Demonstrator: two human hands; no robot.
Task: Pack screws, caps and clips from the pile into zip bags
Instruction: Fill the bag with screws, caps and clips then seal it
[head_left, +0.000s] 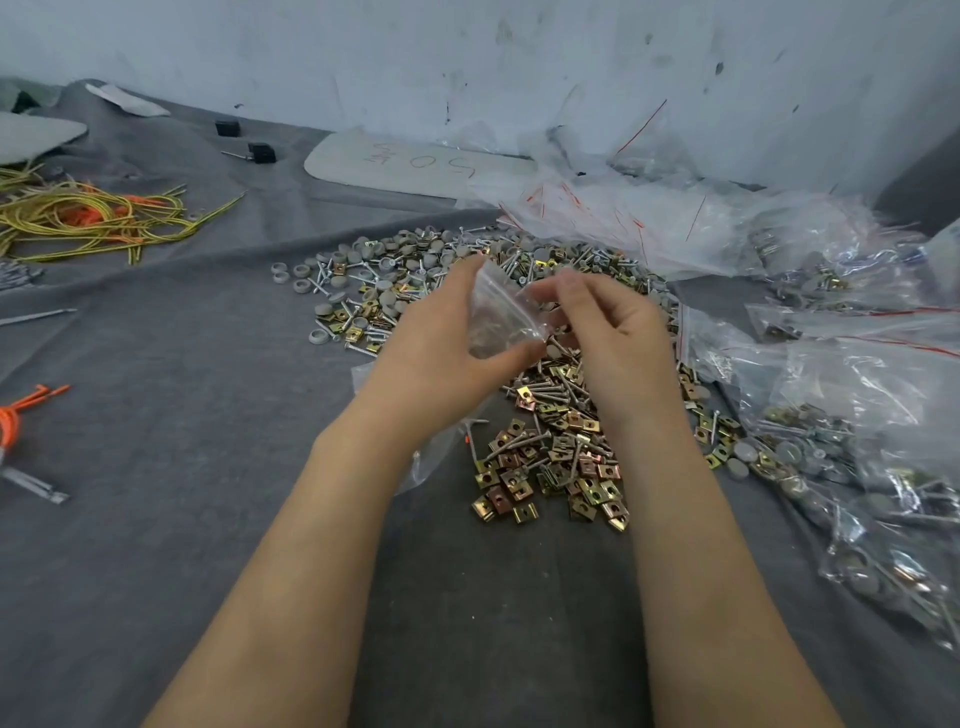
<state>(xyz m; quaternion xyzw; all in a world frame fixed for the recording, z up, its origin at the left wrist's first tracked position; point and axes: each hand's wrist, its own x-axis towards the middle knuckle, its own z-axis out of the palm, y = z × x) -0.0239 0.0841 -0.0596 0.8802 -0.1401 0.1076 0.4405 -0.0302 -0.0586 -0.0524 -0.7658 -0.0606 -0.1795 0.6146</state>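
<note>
Closest to the camera are two bare forearms reaching out over a grey cloth (156, 415). Right under them sits the near end of the pile (550, 457), mostly brass-coloured square clips (506, 480) with long screws (545, 387) mixed in.

Just above that, both hands have hold of one small clear zip bag (501, 312). The left hand (441, 338) wraps around it from the side, thumb underneath and fingers curled over the top edge. The right hand (608, 322) pinches the bag's other edge with thumb and forefinger, the rest of the fingers loosely bent. Can't really tell what's inside the bag, it's too see-through and blurry.

Further back the pile turns into mostly grey round caps (363, 254) and more screws. Off to the right there's a heap of filled bags (831, 467), and behind the pile a stack of empty bags (597, 213) with red strips. Far left has a tangle of yellow and orange cords (93, 218), and a grey board (415, 163) lies by the wall.
</note>
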